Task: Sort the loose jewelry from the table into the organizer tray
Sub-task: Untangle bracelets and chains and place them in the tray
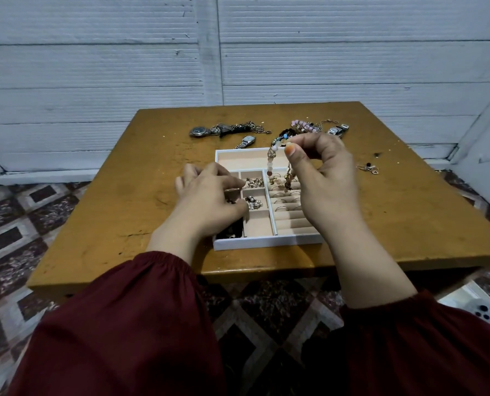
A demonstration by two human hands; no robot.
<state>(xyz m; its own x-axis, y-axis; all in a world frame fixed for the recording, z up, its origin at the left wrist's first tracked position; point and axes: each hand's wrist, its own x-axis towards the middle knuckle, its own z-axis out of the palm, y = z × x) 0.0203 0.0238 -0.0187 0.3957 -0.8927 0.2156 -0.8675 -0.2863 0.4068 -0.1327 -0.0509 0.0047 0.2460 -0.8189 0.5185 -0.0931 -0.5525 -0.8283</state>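
A white organizer tray [266, 242] with beige compartments sits at the middle of the brown table [409, 218]. My right hand [323, 178] is raised over the tray's ring rolls and pinches a beaded bracelet [271, 164] between thumb and fingers; the beads hang down into the tray. My left hand [209, 195] rests over the tray's left compartments, fingers curled at small pieces there; whether it holds one is hidden. Small jewelry [253, 182] lies in the middle compartments, and rings [283, 200] sit in the rolls.
Loose pieces lie behind the tray: a round watch with chains [209, 130], a square watch [246, 141], pink beads and chains [306, 127], another watch [338, 130]. Small earrings [368, 168] lie at the right. A white object [481, 307] sits on the patterned floor.
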